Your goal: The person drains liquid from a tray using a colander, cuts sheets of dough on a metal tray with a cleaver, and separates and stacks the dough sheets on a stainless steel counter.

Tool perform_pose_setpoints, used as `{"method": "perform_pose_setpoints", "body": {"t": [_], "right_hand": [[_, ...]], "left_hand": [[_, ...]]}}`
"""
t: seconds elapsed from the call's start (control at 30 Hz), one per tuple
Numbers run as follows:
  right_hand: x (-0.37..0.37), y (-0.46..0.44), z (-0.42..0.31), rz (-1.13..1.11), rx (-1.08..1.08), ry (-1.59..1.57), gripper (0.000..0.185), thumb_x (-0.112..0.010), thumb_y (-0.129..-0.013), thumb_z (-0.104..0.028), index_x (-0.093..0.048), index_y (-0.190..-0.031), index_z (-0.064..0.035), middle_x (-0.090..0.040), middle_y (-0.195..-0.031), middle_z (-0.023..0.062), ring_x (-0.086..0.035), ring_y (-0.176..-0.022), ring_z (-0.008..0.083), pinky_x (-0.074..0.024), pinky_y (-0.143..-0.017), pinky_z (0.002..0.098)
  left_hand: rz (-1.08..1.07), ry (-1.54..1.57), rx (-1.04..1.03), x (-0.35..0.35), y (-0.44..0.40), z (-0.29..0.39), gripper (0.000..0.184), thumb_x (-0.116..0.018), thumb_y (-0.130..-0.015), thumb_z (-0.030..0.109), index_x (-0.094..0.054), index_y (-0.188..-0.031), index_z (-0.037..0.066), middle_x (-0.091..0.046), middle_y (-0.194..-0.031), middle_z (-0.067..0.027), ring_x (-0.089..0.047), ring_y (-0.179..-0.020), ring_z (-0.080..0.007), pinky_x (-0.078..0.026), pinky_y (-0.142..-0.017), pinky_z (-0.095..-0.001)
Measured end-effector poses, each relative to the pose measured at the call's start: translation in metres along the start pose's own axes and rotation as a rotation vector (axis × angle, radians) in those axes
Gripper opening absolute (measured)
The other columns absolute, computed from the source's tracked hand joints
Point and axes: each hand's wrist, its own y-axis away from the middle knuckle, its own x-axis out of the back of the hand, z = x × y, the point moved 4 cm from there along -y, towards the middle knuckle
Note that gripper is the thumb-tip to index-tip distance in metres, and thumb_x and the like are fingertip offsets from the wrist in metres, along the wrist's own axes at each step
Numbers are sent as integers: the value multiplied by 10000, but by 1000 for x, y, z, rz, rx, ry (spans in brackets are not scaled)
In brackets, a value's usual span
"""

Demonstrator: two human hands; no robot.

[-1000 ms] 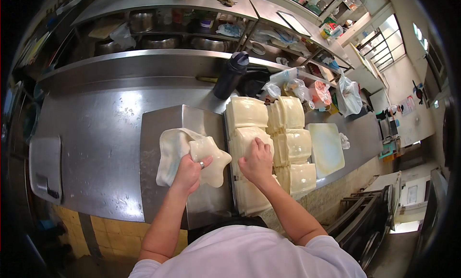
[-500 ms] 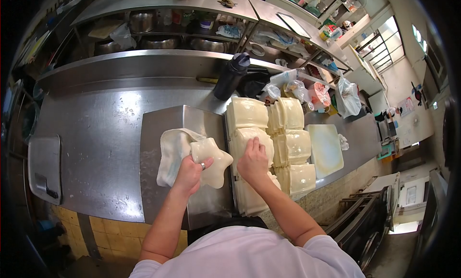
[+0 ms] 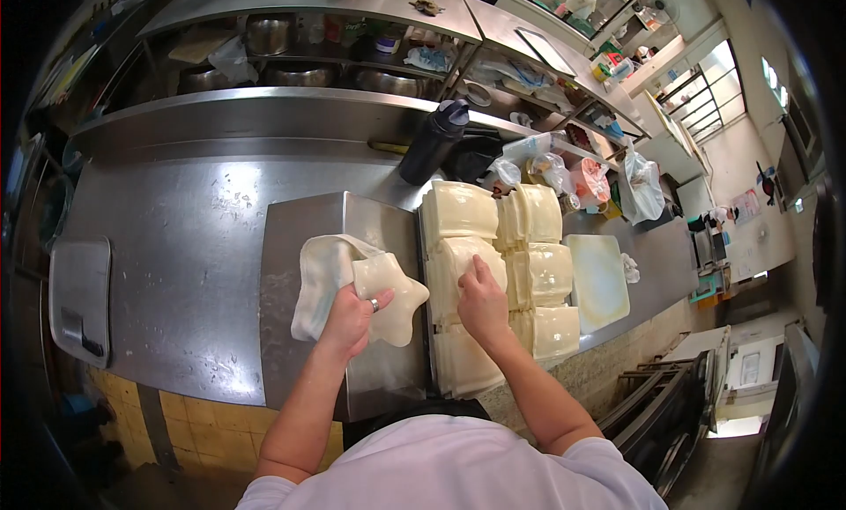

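Here, left hand (image 3: pixel 350 323): clamped on a star-edged pale sheet (image 3: pixel 398 303), its thumb pressed along the top and the remaining fingers hidden underneath; a ring (image 3: pixel 374 305) circles the thumb.
Star-edged pale sheet: left of the stacks, partly over a whitish floppy piece (image 3: pixel 319 299), one blunt point directed right toward the middle stack.
Whitish floppy piece: on a creased steel panel (image 3: pixel 383 388), spreading to the left of the person's wrist, its far edge folded up.
Right hand (image 3: pixel 483 309): fingertips on the middle stack (image 3: pixel 454 268) of the left column, index finger extended, the others curled close together; whether they pinch a layer cannot be told.
Stacks: glossy pale sheets in two columns of three, the right column (image 3: pixel 551 272) just beside the left one.
Dark bottle (image 3: pixel 432 144): stands beyond the far stack of the left column.
Yellowed pale board (image 3: pixel 604 281): flat, right of the stacks, with a crumpled white scrap (image 3: pixel 629 268) by its right edge.
Shallow tray (image 3: pixel 81 277): at the left end of the steel worktop (image 3: pixel 185 272), a dark object (image 3: pixel 90 344) in its near part.
White plastic bag (image 3: pixel 643 188): far right, beyond the board.
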Motion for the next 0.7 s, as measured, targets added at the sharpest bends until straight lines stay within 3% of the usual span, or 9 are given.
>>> {"method": "perform_pose_setpoints", "body": {"t": [0.13, 0.33, 0.7], "right_hand": [[0, 7, -2, 32, 55, 20, 63, -660, -796, -53, -675, -848, -22, -547, -1392, 291, -583, -1236, 457, -529, -979, 468], [2, 10, -3, 45, 57, 5, 149, -654, -777, -99, -641, -893, -6, -542, -1392, 298, -539, -1280, 478, -529, -992, 468], [-3, 12, 2, 75, 39, -60, 133, -666, -782, -61, -603, -860, 26, -512, -1394, 338, -522, -1294, 481, -491, -1044, 471]], "left_hand": [[2, -8, -1, -2, -1, 1, 303, -665, -932, 3, -622, -1231, -13, -690, -1140, -91, -662, -1022, -200, -544, -889, -361], [-1, -10, 15, -5, -2, 1, 318, -663, -933, 3, -609, -1246, -15, -684, -1149, -91, -656, -1035, -205, -536, -905, -364], [-13, -15, 11, -5, -1, -1, 312, -667, -930, 3, -613, -1237, -16, -686, -1141, -91, -659, -1024, -199, -538, -902, -358]]}}
